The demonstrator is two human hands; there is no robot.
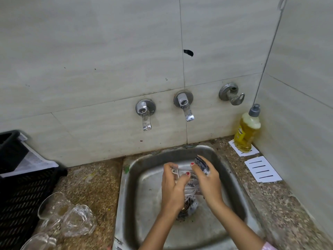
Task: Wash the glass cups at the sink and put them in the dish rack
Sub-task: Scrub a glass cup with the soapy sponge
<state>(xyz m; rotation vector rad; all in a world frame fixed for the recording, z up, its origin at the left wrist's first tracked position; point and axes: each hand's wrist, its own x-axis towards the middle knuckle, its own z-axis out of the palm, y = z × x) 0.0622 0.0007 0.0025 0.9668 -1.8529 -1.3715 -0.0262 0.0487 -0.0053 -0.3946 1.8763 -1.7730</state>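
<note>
Over the sink, cup in hands

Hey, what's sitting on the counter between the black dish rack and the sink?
Clear glass cups, at least three, sit on the speckled counter between the dish rack and the sink, nearer the rack, in the head view.

Clear glass cups lie on the speckled tabletop left of the square steel sink; a yellow soap bottle stands behind-right.
</note>
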